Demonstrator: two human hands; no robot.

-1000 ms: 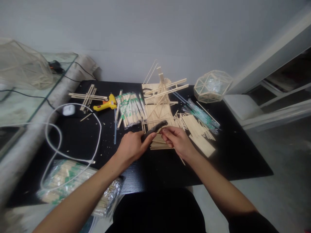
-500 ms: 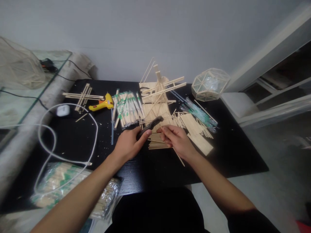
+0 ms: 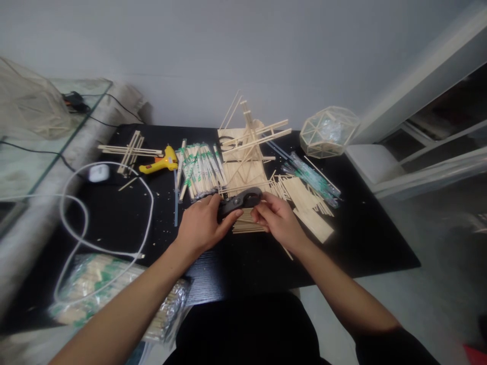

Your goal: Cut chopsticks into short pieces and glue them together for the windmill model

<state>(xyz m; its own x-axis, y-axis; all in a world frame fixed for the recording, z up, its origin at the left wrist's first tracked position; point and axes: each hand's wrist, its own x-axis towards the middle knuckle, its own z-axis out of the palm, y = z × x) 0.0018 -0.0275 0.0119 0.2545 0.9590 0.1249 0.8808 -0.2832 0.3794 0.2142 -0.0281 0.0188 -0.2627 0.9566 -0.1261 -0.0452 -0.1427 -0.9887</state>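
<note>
Where the near left of the black table (image 3: pixel 380 243) is covered, a clear plastic bag (image 3: pixel 178 298) is seen, filled with pale sticks and partly crossed by a white cable (image 3: pixel 152 197). Farther right, pale sticks are enclosed in a green-printed packet (image 3: pixel 201 170). Dark pliers (image 3: pixel 239 200) are grasped by the left hand (image 3: pixel 201 220), their head held just beside the right fingertips. A thin stick (image 3: pixel 288 252) is pinched in the right hand (image 3: pixel 277 218), its lower end slanting toward the table's front; whether it is touched by the jaws cannot be told. The step in hand is judged to be lining up stick and pliers, for which steadiness is called for. Farthest right, crumpled clear plastic (image 3: pixel 335 134) is held inside a faceted wooden frame (image 3: pixel 323 153).
</note>
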